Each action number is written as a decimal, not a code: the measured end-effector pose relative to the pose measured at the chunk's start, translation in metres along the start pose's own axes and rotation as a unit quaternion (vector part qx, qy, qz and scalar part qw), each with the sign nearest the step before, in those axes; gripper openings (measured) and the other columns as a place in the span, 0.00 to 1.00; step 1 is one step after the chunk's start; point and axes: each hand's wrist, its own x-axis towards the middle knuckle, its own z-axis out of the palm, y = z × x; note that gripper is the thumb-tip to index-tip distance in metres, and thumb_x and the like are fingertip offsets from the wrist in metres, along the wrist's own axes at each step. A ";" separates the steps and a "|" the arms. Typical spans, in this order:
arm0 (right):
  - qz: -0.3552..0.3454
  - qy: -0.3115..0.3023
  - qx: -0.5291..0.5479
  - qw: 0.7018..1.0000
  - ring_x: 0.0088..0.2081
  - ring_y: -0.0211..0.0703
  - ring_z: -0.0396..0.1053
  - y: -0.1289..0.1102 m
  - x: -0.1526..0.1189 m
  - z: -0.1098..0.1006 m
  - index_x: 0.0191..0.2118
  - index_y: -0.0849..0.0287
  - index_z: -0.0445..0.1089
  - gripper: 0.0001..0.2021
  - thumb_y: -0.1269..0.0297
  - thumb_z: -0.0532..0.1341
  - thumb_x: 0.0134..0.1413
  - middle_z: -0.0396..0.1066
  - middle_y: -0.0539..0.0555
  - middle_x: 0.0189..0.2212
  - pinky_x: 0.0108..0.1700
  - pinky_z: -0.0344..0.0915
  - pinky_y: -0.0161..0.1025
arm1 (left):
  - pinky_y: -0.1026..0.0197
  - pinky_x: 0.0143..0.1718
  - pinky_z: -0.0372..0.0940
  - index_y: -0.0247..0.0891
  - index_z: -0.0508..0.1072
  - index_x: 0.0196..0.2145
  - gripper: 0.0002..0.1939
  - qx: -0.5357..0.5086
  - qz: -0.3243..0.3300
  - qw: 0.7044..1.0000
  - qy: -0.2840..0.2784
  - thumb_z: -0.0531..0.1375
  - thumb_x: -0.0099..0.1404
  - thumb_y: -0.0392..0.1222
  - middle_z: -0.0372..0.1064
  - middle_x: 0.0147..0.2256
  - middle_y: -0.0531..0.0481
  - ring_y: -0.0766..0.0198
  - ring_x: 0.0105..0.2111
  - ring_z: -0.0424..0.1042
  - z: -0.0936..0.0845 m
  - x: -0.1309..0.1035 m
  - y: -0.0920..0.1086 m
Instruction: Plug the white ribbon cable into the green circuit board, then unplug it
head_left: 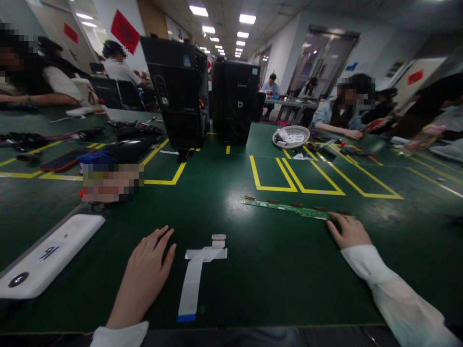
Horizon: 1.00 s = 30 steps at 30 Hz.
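My left hand (146,267) rests on the green table with its fingers loosely apart and nothing in them. Just right of it lies a flat white ribbon cable (191,284), with a blue strip at its near end, a folded crosspiece and a connector at its far end. A long, narrow green circuit board (285,207) with several brown connector strips along its far edge lies slantwise on the tabletop. At the board's right end, my right hand (349,231) grips it between thumb and fingers; that end is partly hidden by the fingers.
A white device (54,255) marked with a number lies at left. Two black computer towers (235,101) stand at the back. Behind the board are yellow tape outlines (275,188) and a white basket (291,137). Cables (79,135) clutter the back left; other people sit around.
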 end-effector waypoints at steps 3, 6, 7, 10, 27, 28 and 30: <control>-0.053 0.040 0.006 0.998 0.43 0.55 0.68 -0.040 0.011 -0.003 0.52 0.66 0.70 0.26 0.52 0.46 0.64 0.72 0.64 0.43 0.46 0.65 0.48 | 0.41 0.58 0.61 0.30 0.68 0.57 0.28 -0.001 0.000 1.000 0.004 0.45 0.70 0.51 0.65 0.58 0.35 0.45 0.57 0.65 -0.001 0.000 0.002; -0.118 0.072 0.036 0.990 0.44 0.54 0.68 -0.081 0.020 -0.008 0.51 0.66 0.71 0.24 0.52 0.49 0.64 0.73 0.62 0.41 0.48 0.64 0.49 | 0.41 0.58 0.61 0.30 0.68 0.57 0.28 0.001 -0.002 1.000 0.005 0.46 0.70 0.51 0.65 0.58 0.35 0.45 0.57 0.65 -0.002 0.000 0.004; -0.138 0.083 0.050 0.986 0.45 0.54 0.68 -0.094 0.022 -0.010 0.50 0.65 0.71 0.24 0.52 0.49 0.64 0.73 0.62 0.41 0.50 0.63 0.49 | 0.41 0.58 0.61 0.31 0.68 0.57 0.27 0.002 -0.003 1.000 0.006 0.46 0.70 0.51 0.66 0.57 0.35 0.45 0.57 0.65 -0.002 0.000 0.004; -0.198 0.099 0.088 0.971 0.47 0.54 0.68 -0.130 0.024 -0.017 0.51 0.63 0.70 0.22 0.52 0.50 0.64 0.73 0.60 0.42 0.55 0.59 0.53 | 0.42 0.57 0.62 0.31 0.69 0.56 0.27 -0.001 -0.001 1.000 0.012 0.46 0.70 0.51 0.66 0.57 0.35 0.46 0.57 0.66 -0.003 0.000 0.006; -0.341 0.070 0.229 0.909 0.54 0.55 0.62 -0.197 0.026 -0.031 0.53 0.63 0.68 0.18 0.59 0.51 0.65 0.65 0.65 0.52 0.56 0.63 0.57 | 0.40 0.57 0.62 0.30 0.68 0.57 0.27 -0.002 0.003 1.000 0.012 0.47 0.71 0.51 0.66 0.57 0.35 0.45 0.57 0.66 -0.003 -0.001 0.004; -0.358 0.067 0.246 0.898 0.55 0.55 0.62 -0.198 0.029 -0.029 0.53 0.62 0.68 0.18 0.59 0.51 0.65 0.64 0.65 0.53 0.55 0.63 0.56 | 0.40 0.57 0.62 0.30 0.68 0.57 0.27 -0.002 0.003 1.000 0.011 0.47 0.71 0.51 0.66 0.57 0.35 0.45 0.57 0.66 -0.003 -0.001 0.004; -0.379 0.065 0.270 0.883 0.55 0.54 0.61 -0.201 0.035 -0.027 0.53 0.62 0.68 0.17 0.60 0.51 0.65 0.64 0.65 0.54 0.55 0.64 0.55 | 0.40 0.57 0.62 0.31 0.68 0.57 0.27 -0.002 0.002 1.000 0.010 0.47 0.71 0.51 0.65 0.57 0.35 0.45 0.57 0.66 -0.003 -0.001 0.003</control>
